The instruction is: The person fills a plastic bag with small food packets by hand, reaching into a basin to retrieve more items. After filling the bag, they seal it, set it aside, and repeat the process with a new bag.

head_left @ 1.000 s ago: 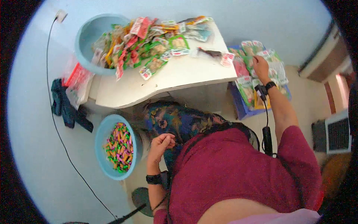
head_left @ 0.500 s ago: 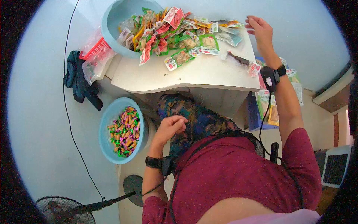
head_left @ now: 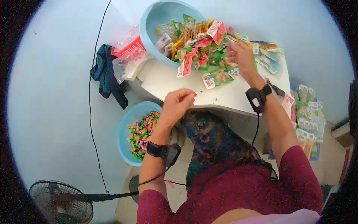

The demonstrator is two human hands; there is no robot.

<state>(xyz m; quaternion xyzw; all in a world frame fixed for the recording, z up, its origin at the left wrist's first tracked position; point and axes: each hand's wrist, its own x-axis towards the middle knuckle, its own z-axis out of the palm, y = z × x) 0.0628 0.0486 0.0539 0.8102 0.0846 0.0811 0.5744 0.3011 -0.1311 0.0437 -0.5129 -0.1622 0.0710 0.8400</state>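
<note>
My right hand is over the right part of a heap of small snack packets, its fingers reaching among them; whether it grips one is hidden. The heap spills from a tipped light-blue basin onto the white table. Near the table's front edge my left hand hangs in the air, thumb and fingers curled together, and what they hold, if anything, is too small to make out. A green packet lies on the table between my hands.
A blue basin of wrapped sweets stands below at the left. A red basket with clear bags and dark cloth are behind it. At the right is a blue crate with packets. A fan stands lower left.
My right hand has moved from the table's right end in to the packet heap. My left hand has risen from my lap to the table's front edge. The view has shifted.
</note>
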